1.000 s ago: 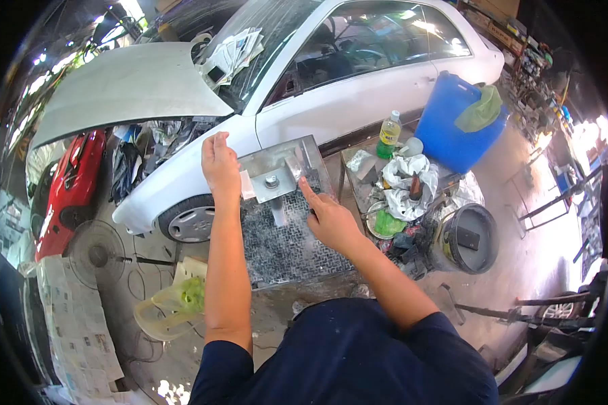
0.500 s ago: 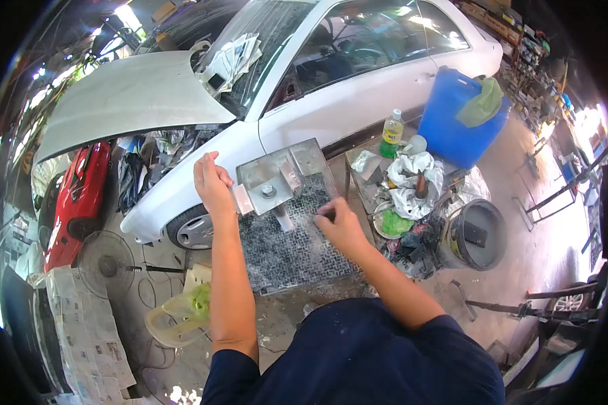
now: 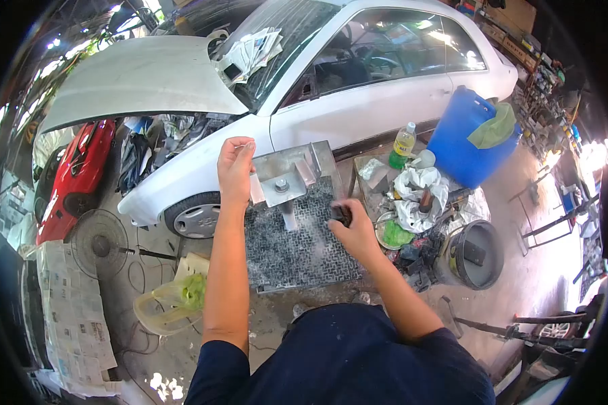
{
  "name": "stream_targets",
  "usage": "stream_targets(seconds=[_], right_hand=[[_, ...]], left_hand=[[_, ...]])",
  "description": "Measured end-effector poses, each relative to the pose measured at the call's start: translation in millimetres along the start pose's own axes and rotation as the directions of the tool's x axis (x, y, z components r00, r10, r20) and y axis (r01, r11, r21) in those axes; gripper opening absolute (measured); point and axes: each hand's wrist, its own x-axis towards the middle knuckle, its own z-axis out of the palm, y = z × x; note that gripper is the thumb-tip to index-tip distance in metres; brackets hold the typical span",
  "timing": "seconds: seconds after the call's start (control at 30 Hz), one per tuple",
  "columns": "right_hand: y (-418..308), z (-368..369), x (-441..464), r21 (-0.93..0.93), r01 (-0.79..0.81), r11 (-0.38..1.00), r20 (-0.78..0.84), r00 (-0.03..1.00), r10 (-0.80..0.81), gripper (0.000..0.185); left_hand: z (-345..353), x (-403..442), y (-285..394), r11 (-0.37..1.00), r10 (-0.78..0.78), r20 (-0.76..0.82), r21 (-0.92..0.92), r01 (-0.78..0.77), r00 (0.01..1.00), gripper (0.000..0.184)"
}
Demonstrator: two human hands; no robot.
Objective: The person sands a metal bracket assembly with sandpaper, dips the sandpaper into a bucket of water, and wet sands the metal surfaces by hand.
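Note:
My left hand point(image 3: 236, 173) is raised beside the left end of a metal bracket point(image 3: 277, 192). Its fingers are curled together, and whatever they may hold is hidden. The bracket has upright side flanges and a large bolt point(image 3: 281, 185) through its middle. Below it stretches a worktable point(image 3: 297, 260) with a dark, textured top covered in pale dust. Over the table's right side, my right hand point(image 3: 356, 233) is closed around a small dark piece point(image 3: 342, 214), held between thumb and fingers; its kind is unclear.
A white car point(image 3: 365, 101) with its hood point(image 3: 148, 81) raised stands behind the table. To the right are a bottle point(image 3: 402, 145) with green liquid, crumpled white plastic point(image 3: 419, 196), a blue container point(image 3: 463, 138) and a bucket point(image 3: 493, 250) of cloudy water. A fan point(image 3: 100, 244) stands left.
The camera view has shifted slightly. My left hand has turned, its fingers now curled more closely. My right hand has moved a little right and down, and the dark piece shows more clearly.

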Motion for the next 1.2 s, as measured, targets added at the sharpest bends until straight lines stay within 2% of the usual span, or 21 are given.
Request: stream_targets(seconds=[0.1,0.13,0.23,0.33,0.43,0.53,0.63,0.73,0.83,0.93,1.03,1.2], right_hand=[[-21,15,19,-0.217,0.385,0.897,0.008,0.919,-0.393,0.032],[-24,19,23,-0.237,0.397,0.886,-0.010,0.911,-0.411,0.032],[-29,28,36,-0.277,0.389,0.879,-0.044,0.908,-0.416,0.031],[-37,30,37,-0.259,0.308,0.915,-0.037,0.944,-0.328,0.028],[-45,33,36,-0.227,0.180,0.957,-0.038,0.980,-0.194,0.028],[-43,34,37,-0.296,0.202,0.934,-0.036,0.974,-0.222,0.032],[-52,30,37,-0.345,0.109,0.932,-0.014,0.992,-0.122,0.045],[-54,17,33,-0.392,0.105,0.914,0.116,0.991,-0.064,0.057],[-39,8,27,-0.369,0.193,0.909,0.268,0.959,-0.095,0.070],[-18,10,35,-0.382,0.241,0.892,0.281,0.950,-0.137,0.076],[-8,16,39,-0.430,0.277,0.859,0.212,0.956,-0.202,0.067],[-14,9,38,-0.496,0.290,0.818,0.136,0.957,-0.257,0.052]], left_hand=[[3,3,-1,1.000,0.003,0.019,0.005,-0.003,1.000,0.016],[3,3,-3,1.000,0.005,0.019,0.002,-0.005,1.000,0.017],[-2,-1,-7,0.989,0.072,0.053,-0.131,-0.064,0.996,0.022],[-5,-3,-14,0.962,0.147,0.044,-0.240,-0.133,0.988,0.028],[-7,-3,-17,0.963,0.199,0.049,-0.197,-0.186,0.979,0.031],[-5,-8,-18,0.947,0.294,0.074,-0.161,-0.279,0.953,0.032],[-4,-11,-18,0.939,0.339,0.121,-0.112,-0.327,0.933,0.038],[-6,-9,-22,0.931,0.359,0.142,-0.120,-0.344,0.922,0.045],[-13,-2,-27,0.911,0.406,0.155,-0.144,-0.386,0.901,0.054],[-14,-12,-26,0.907,0.421,0.188,-0.066,-0.416,0.888,0.065],[-8,-28,-17,0.832,0.416,0.258,0.279,-0.480,0.872,0.071],[-11,-35,-26,0.800,0.409,0.264,0.358,-0.482,0.874,0.070]])
